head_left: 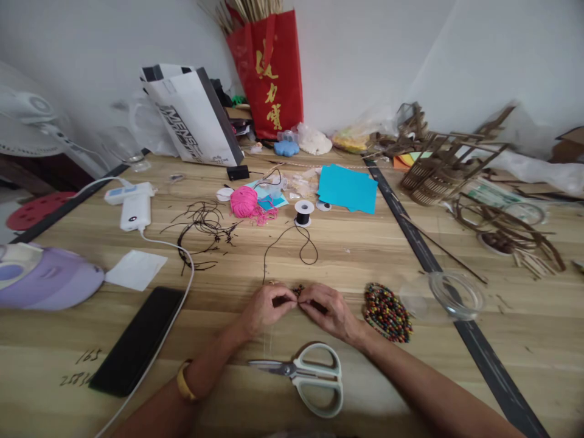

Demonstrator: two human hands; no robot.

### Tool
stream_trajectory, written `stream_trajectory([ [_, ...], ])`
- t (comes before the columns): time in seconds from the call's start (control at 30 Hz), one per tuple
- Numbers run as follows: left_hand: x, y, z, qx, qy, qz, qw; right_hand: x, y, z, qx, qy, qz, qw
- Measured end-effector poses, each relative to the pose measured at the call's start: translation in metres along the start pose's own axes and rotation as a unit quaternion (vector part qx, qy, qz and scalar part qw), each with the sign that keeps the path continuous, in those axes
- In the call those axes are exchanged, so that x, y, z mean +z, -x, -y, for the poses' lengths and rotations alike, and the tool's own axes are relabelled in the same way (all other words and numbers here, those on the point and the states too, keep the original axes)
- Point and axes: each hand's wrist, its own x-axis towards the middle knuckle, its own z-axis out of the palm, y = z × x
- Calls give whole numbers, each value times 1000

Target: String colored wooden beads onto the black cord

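My left hand and my right hand meet over the table, fingertips pinched close together. Between them shows a small cluster of dark beads; a cord at the fingertips is too thin to make out clearly. Black cord runs from a white spool down toward my left hand. Right of my right hand lies a heap of multicoloured bead strands. Scissors with pale green handles rest just below my hands, blades pointing left.
Cut black cord pieces, pink yarn and blue sheets lie farther back. At left are a black phone-like slab, a white cable and a purple appliance. A clear round container and woven baskets stand right.
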Motion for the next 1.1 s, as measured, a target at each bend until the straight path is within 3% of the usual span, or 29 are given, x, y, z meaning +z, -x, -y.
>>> stream_trajectory([
  [0.2,1,0,1,3,3,2,1000,-1,2,-2,6,-11,21,1000],
  [0.5,-2,-1,5,25,30,22,999,1,3,-3,-2,-11,6,1000],
  [0.83,-3,0,2,-30,38,9,999,-1,2,-2,-2,-6,22,1000],
  [1.1,-1,0,2,-31,29,13,999,0,3,-2,-1,-6,24,1000],
])
